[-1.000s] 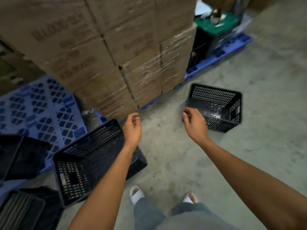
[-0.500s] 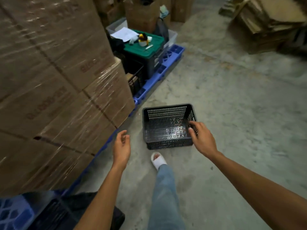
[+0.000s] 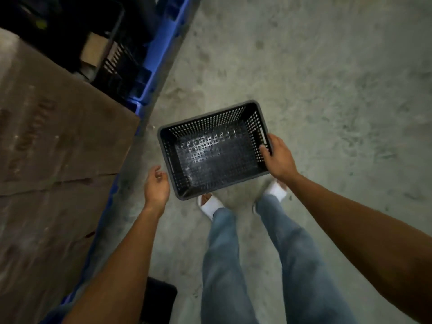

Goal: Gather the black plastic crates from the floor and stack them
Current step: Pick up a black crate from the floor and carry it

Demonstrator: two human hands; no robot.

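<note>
A black perforated plastic crate (image 3: 211,150) is right in front of my feet, open side up and empty, tilted a little. My right hand (image 3: 278,157) grips its right rim, thumb inside the wall. My left hand (image 3: 156,187) hovers just off the crate's near left corner, fingers curled and apart, holding nothing. Whether the crate rests on the concrete floor or is lifted off it, I cannot tell. A corner of another black crate (image 3: 159,300) shows at the bottom, behind my left forearm.
Wrapped cardboard boxes (image 3: 53,164) on a blue pallet (image 3: 161,43) fill the left side. Dark crates with cardboard inside (image 3: 109,52) sit on the pallet at the top left. Bare concrete floor (image 3: 327,78) spreads to the right. My legs and white slippers are just below the crate.
I have stepped up to the crate and now look straight down on it. My right hand closed on its right rim. My left hand came close to its left corner.
</note>
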